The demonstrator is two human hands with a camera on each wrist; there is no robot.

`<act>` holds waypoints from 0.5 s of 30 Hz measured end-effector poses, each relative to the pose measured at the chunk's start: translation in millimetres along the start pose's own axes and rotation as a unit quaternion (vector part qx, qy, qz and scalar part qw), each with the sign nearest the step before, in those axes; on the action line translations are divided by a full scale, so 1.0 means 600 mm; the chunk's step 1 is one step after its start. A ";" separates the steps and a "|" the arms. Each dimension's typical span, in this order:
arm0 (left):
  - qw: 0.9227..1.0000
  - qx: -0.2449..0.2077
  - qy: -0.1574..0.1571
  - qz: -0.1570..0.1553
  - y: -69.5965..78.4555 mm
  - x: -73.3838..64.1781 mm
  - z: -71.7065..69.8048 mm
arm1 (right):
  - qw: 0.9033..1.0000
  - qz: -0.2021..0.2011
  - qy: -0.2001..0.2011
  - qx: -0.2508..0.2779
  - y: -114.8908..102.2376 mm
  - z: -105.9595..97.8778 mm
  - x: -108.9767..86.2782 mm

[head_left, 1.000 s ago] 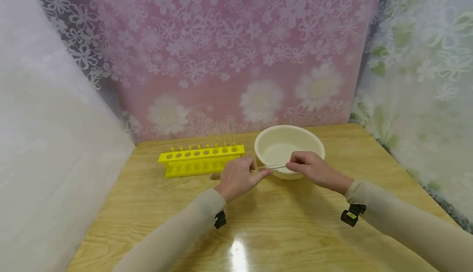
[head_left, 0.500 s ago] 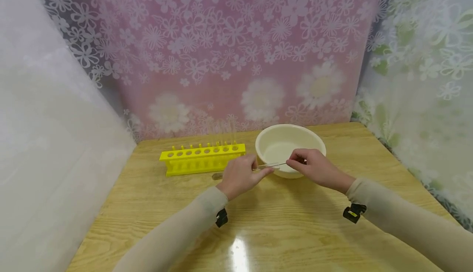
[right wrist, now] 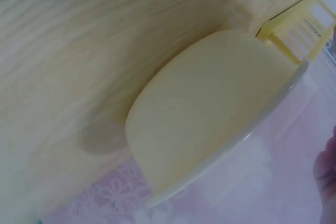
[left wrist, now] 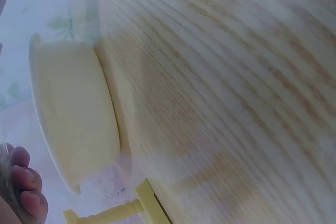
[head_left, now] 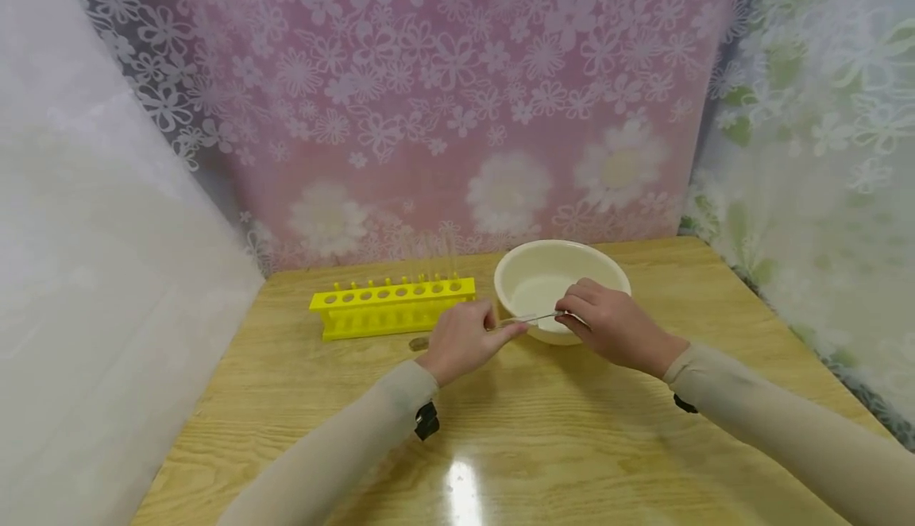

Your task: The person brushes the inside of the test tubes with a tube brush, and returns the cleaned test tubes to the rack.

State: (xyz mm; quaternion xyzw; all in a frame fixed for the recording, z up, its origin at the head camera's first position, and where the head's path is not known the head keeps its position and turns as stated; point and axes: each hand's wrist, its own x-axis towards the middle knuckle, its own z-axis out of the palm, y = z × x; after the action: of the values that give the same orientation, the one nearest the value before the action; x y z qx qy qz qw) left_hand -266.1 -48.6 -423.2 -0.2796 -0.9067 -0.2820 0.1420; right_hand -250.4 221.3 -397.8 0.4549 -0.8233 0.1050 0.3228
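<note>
Fingers (head_left: 569, 304) pinch a rod (head_left: 546, 317) near the basin's rim (head_left: 499, 281).

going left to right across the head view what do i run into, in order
White sheet → yellow rack → left hand → thin wire between the hands → right hand → green-and-white flowered curtain.

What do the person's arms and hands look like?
The left sleeve and right sleeve are long and beige. The left hand and right hand wear no gloves. A black left gadget sits by one wrist; the right gadget barely peeks out.
</note>
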 end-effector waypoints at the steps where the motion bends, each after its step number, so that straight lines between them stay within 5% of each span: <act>1: 1.000 -0.002 -0.001 -0.004 0.000 0.000 0.000 | 1.000 -0.009 0.002 -0.002 0.002 0.000 0.000; 9: 0.999 -0.018 -0.041 -0.020 0.001 -0.011 0.005 | 0.999 -0.053 0.006 -0.002 0.004 -0.001 -0.005; 15: 0.999 -0.023 -0.033 -0.011 0.004 -0.001 0.002 | 0.996 -0.083 0.033 -0.013 0.010 -0.006 0.003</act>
State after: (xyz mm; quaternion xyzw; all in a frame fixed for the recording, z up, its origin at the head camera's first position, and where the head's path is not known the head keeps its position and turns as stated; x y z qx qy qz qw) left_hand -264.1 -46.5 -423.6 -0.2825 -0.9070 -0.2951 0.1021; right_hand -254.5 225.3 -393.1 0.5137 -0.7729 0.0823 0.3633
